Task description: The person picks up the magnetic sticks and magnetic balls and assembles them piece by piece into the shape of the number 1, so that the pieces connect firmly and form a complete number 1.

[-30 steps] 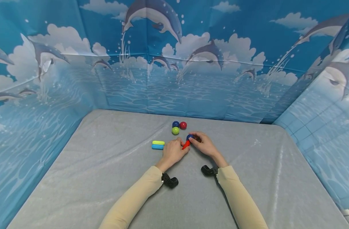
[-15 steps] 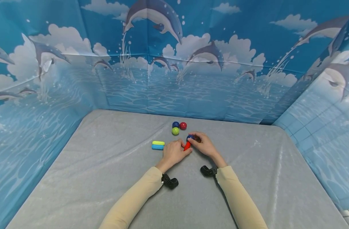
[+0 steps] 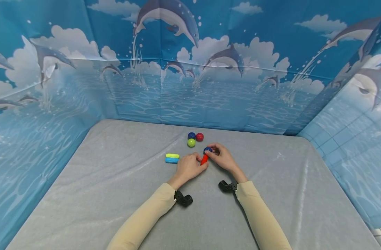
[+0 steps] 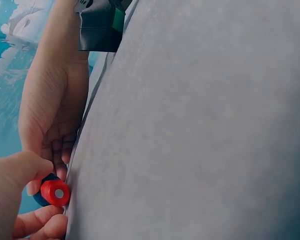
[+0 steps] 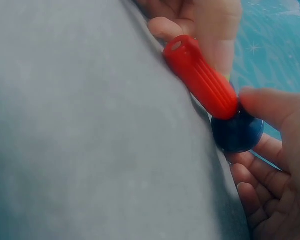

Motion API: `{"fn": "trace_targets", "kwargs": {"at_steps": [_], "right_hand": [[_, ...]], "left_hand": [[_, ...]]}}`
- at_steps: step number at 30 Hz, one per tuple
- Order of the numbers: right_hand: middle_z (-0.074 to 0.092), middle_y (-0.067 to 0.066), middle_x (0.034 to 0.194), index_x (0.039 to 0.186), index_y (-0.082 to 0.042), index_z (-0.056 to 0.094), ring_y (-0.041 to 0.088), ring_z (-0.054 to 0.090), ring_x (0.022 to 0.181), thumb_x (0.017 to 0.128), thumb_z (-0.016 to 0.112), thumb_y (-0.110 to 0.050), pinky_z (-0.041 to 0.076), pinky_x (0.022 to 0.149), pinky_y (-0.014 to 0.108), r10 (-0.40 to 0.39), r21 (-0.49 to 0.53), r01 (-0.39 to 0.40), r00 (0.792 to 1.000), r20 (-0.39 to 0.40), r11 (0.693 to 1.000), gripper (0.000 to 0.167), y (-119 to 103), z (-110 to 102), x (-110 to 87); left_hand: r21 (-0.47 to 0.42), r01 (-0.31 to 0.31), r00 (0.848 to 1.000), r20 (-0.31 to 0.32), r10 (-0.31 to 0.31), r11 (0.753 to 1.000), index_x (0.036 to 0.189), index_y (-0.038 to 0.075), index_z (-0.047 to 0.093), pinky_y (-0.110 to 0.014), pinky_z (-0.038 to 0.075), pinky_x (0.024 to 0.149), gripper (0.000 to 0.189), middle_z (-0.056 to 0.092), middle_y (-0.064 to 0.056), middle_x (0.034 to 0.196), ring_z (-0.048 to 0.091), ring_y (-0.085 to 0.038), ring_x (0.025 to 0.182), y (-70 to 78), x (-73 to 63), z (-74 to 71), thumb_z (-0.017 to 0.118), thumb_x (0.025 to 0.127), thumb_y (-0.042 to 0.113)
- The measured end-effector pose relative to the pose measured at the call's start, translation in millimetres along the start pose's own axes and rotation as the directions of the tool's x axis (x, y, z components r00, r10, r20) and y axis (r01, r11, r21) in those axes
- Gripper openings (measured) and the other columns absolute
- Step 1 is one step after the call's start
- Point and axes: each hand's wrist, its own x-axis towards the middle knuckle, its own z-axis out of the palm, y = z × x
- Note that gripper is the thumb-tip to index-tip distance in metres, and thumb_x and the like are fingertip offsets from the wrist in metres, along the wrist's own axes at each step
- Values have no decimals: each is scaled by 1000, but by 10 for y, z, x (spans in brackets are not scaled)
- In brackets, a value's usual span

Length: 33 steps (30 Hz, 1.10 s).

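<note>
1. Pinching a blue ball (image 5: 235,135), the right hand (image 3: 223,159) held it against the red stick (image 5: 205,85) gripped by the left hand (image 3: 188,166).
2. A yellow stick (image 3: 172,156) and blue stick (image 3: 172,160) lay just beside the left hand.
3. Beyond sat a green ball (image 3: 191,142), red ball (image 3: 199,137) and second blue ball (image 3: 191,135) on grey cloth (image 3: 209,222).

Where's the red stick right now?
In the head view, the red stick is right of the picture's middle, between the left hand and right hand, its far end touching a blue ball.
</note>
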Motion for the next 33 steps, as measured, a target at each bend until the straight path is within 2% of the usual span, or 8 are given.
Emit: {"fn": "trace_targets", "kwargs": {"at_steps": [8,21,33], "right_hand": [[60,12,100,116,-1,61,24,55,87,91,66,-23,44,77,36,-11,5,11,1000,-10,1000,34,2,1,-3],[60,11,102,116,-3,60,24,54,87,92,65,-23,44,78,36,11,10,-11,1000,9,1000,32,-20,-13,-14],[60,12,103,117,-2,60,24,54,88,92,65,-24,45,79,37,17,11,-17,1000,12,1000,34,-3,-19,-14]], "left_hand": [[-34,36,999,23,-35,999,82,17,61,-23,39,48,26,52,10,62,49,-5,55,-13,-48,-38,68,83,43],[-79,18,999,30,-16,997,81,14,63,-24,39,49,26,51,8,60,48,-6,53,-53,-183,-135,70,83,39],[-77,18,999,-43,-22,997,81,15,65,-23,38,47,20,50,10,60,47,-5,52,-82,-244,-254,72,82,34]]}}
